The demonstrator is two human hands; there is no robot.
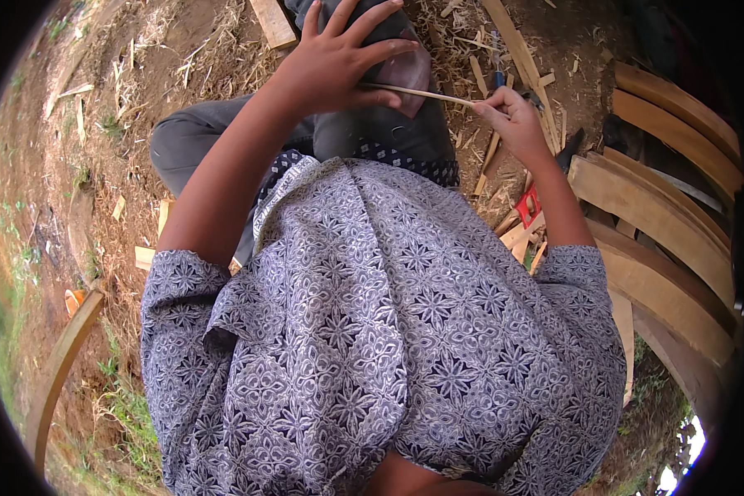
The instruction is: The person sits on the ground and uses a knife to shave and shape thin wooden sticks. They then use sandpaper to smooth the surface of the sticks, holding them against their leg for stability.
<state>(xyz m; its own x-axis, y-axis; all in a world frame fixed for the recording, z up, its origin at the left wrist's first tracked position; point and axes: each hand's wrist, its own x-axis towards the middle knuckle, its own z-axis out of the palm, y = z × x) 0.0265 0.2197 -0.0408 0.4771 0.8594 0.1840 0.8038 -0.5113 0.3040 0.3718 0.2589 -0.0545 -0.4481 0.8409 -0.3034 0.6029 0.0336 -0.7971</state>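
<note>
A thin, pale wooden stick (430,93) lies across my raised knee, in front of a dull pinkish patch (416,78) on the dark trouser leg. Its right end is pinched between the thumb and fingers of my right hand (514,122). My left hand (343,62) rests flat over the knee with fingers spread wide. The stick's left end reaches the gap between that hand's thumb and forefinger, and the palm hides where it ends.
Several curved wooden pieces (653,190) are stacked on the right. Wood shavings and offcuts litter the brown soil, with a long strip (521,50) beyond my right hand. A red object (528,207) lies beside my right forearm. Another curved piece (60,368) stands at lower left.
</note>
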